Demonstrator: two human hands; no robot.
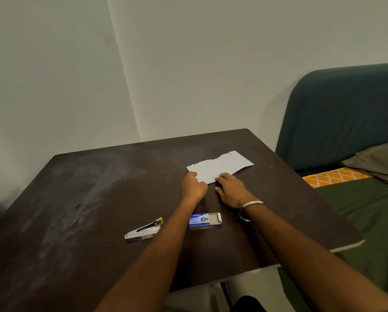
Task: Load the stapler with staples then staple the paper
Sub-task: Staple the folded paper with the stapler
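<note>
Both hands at paper (220,166) near tabletop's far right corner: left hand (193,185) pinching its near edge, right hand (230,188) flat, loose. Stapler (143,230) toward near edge, long axis left-right, nearer left arm.

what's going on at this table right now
A person is reaching across a dark table with both bare hands on a torn piece of white paper. The left hand is curled at its near edge and the right hand rests flatter beside it. Closer to the person, the stapler lies untouched, and a small staple box sits with one end open. Nobody is holding either, so stapling has not started.
</note>
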